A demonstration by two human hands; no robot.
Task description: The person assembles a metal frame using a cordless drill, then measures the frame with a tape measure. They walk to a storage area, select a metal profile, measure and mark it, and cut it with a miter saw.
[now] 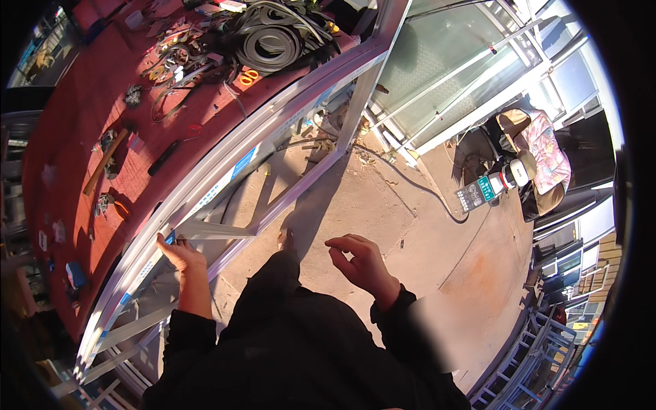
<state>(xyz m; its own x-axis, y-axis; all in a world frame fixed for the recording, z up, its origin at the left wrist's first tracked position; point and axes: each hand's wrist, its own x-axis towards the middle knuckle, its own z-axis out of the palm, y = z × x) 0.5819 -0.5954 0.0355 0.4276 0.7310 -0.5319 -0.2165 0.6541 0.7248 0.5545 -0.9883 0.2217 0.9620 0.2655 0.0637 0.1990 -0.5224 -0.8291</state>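
My left hand (183, 255) is at a long white metal frame (152, 247), its fingers bent around the edge where a crossbar (217, 230) joins. Part of the fingers is hidden by the frame. My right hand (363, 265) hangs in the air above the concrete floor, palm down, with loosely bent fingers and a gap between thumb and forefinger. Nothing shows in it. The frame runs along the near edge of a table with a red cover (198, 147), from the lower left to the top middle.
On the red table lie a hammer (106, 162), orange-handled pliers (121, 210), orange scissors (249, 77) and coiled black rubber strips (271, 48). A glass panel (437, 68) stands at the far right, near a chair with a flowered cloth (545, 147). A cable (417, 183) crosses the floor; ladders (540, 359) lie lower right.
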